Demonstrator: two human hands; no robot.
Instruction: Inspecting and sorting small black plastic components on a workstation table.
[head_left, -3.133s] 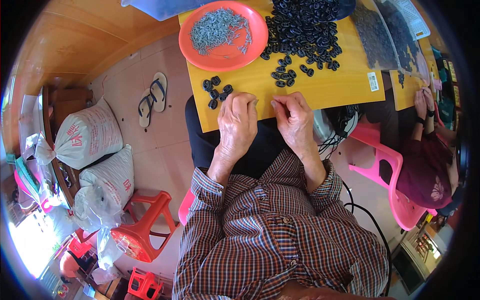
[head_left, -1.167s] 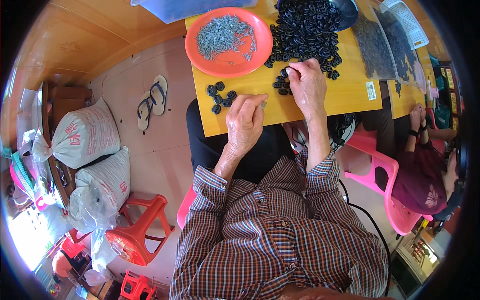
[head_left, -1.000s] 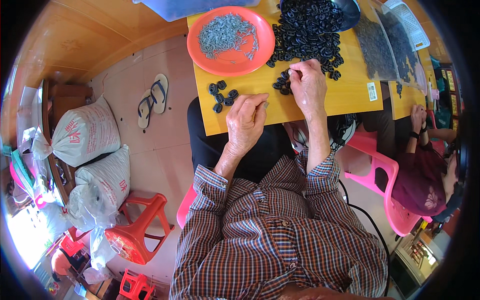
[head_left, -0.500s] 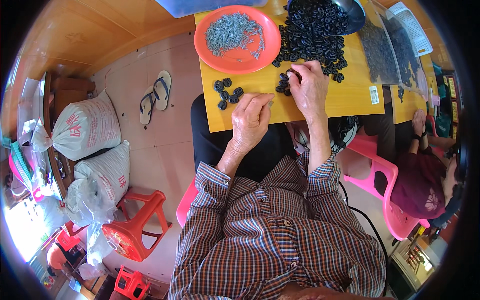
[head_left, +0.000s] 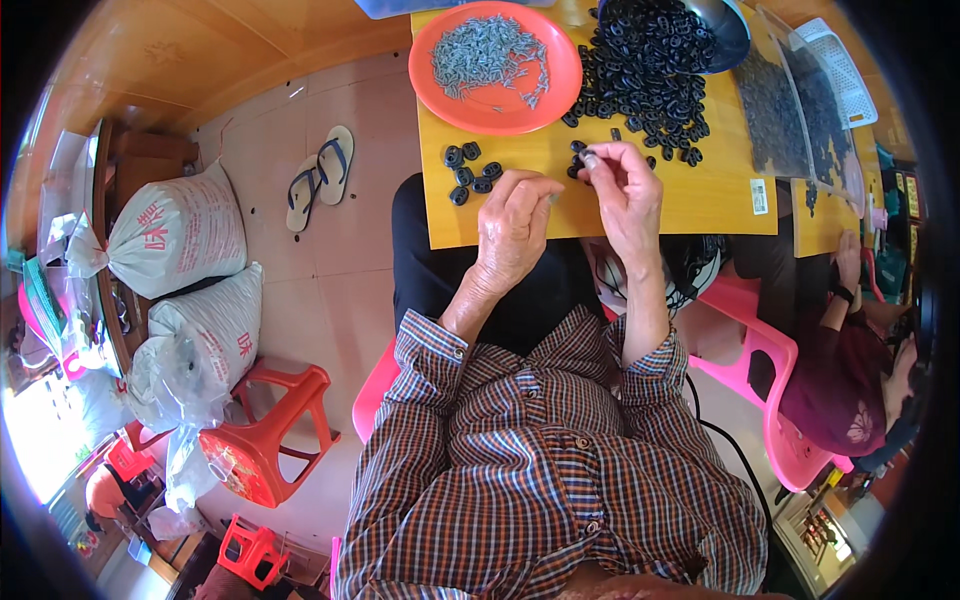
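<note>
My left hand [head_left: 515, 225] is over the near part of the yellow table, its fingers curled and thumb and forefinger pinched; anything between them is too small to make out. To its upper left lies a loose group of several black oval pieces with two holes [head_left: 463, 175]. My right hand [head_left: 628, 195] is raised just right of a smaller cluster of black pieces [head_left: 576, 160], thumb and fingertips drawn together; what they hold, if anything, cannot be seen clearly. Beyond them are an orange plate [head_left: 440, 108] of small grey metal springs and a heap of black pieces [head_left: 650, 50].
A dark bowl [head_left: 728, 40] leans at the heap's far side. Right of it stand a clear bag of black parts [head_left: 775, 110] and a white basket [head_left: 845, 70]. Red stools [head_left: 275, 430], white sacks [head_left: 180, 235] and sandals [head_left: 320, 180] are left. Another person [head_left: 840, 370] sits right.
The view has shifted slightly. My right hand has drawn back toward me and a little left, away from the heap; a lone black piece now shows beyond it. My left hand stays pinched.
</note>
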